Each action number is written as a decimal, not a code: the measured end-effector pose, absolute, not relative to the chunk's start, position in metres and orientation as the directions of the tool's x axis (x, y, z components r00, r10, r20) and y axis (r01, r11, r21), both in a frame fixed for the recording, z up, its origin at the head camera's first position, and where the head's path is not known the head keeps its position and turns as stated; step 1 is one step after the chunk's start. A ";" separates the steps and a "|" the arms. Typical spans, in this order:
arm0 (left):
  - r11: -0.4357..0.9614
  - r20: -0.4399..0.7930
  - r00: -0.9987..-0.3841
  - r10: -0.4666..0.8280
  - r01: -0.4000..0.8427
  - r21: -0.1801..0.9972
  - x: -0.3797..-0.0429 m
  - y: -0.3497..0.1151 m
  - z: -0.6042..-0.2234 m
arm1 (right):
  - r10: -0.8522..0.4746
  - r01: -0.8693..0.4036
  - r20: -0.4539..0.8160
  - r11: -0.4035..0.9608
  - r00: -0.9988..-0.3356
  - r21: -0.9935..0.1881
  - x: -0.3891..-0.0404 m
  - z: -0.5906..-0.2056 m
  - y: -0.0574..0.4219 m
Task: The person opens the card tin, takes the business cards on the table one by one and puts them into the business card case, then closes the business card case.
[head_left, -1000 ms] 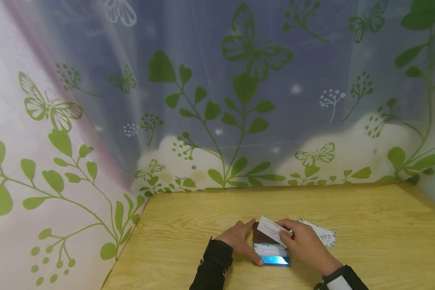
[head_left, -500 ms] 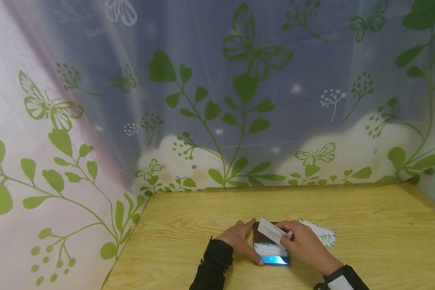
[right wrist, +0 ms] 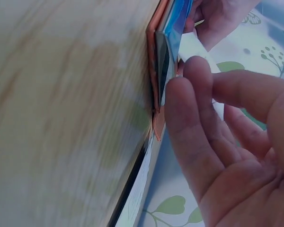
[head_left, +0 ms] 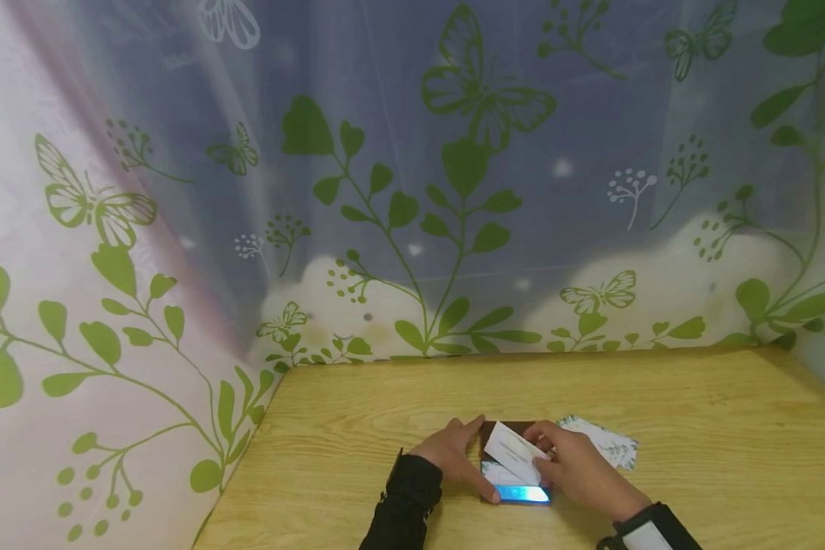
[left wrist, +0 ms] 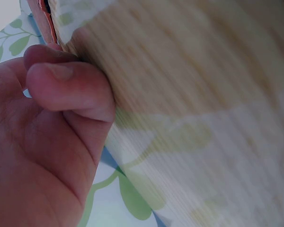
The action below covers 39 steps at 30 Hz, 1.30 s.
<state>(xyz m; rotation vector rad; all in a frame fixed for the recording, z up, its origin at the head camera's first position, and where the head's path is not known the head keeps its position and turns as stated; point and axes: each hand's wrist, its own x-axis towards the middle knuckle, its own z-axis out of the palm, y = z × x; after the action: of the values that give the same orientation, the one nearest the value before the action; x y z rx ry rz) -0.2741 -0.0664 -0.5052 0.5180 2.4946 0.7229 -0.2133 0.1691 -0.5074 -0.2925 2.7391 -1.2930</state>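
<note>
A brown wallet (head_left: 502, 429) lies unfolded on the table in the head view, a shiny blue strip (head_left: 512, 495) along its near side. A white leaf-print card (head_left: 493, 472) sits just above that strip. My left hand (head_left: 448, 457) rests at the wallet's left side, fingers spread, thumb pressing its near-left corner. With thumb and fingers, my right hand (head_left: 574, 466) pinches a white printed card (head_left: 512, 451), tilted over the wallet, its lower end at the strip. In the right wrist view, the wallet's edge (right wrist: 154, 71) stands beside my fingers (right wrist: 182, 118).
Another white leaf-print card (head_left: 608, 443) lies on the wooden table (head_left: 357, 405), right of the wallet and partly behind my right hand. A curtain (head_left: 385, 229) with green leaves and butterflies hangs along the table's back and sides.
My right hand has lowered the printed card toward the blue strip, and it now covers more of the leaf-print card in the wallet. My left hand has stayed in place.
</note>
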 end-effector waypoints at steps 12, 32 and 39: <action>0.794 -0.356 -0.809 0.467 0.207 0.571 -0.274 -0.067 -0.504 | -0.322 -0.246 0.030 0.658 -0.946 -0.711 -0.215 -0.512 0.175; 0.799 -0.363 -0.812 0.457 0.196 0.569 -0.275 -0.066 -0.505 | -0.425 -0.337 0.055 0.623 -0.903 -0.706 -0.216 -0.514 0.178; 0.801 -0.363 -0.813 0.455 0.195 0.566 -0.274 -0.066 -0.504 | -0.421 -0.314 0.028 0.628 -0.907 -0.712 -0.216 -0.515 0.178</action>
<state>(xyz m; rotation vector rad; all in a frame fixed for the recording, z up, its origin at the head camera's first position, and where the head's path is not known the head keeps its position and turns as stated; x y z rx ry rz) -0.2736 -0.0661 -0.5041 0.4829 2.4946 0.7112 -0.2160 0.1778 -0.5147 -0.6141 2.7053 -1.1424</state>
